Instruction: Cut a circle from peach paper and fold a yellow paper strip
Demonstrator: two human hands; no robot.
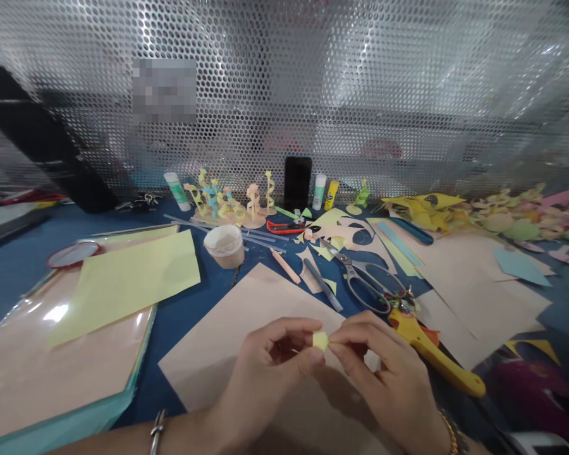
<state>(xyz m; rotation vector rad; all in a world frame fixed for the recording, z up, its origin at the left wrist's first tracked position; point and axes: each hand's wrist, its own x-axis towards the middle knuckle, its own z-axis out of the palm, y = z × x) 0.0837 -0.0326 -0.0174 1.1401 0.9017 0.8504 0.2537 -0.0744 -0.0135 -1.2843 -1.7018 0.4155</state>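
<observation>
Between my two hands is a small pale yellow piece of paper (pixel 320 341), held up over a large beige sheet (pixel 218 338). My left hand (pixel 277 354) pinches its left side between thumb and fingers. At its right edge, the thumb and index finger of my right hand (pixel 379 366) are pressed together on it. Past my hands lie a pair of scissors (pixel 360 272), a clear glue stick (pixel 322 284) and a peach paper strip (pixel 284 265). Right beside my right hand is a yellow-handled tool (pixel 436 360), probably a glue gun.
A paper cup (pixel 225 246) stands left of centre, before small paper figures (pixel 213 202). A black phone (pixel 297 183) leans on the perforated metal wall (pixel 246 82). Yellow paper (pixel 137 278) lies left; cut scraps (pixel 516 218) pile up right. A red cutter (pixel 284 227) lies mid-table.
</observation>
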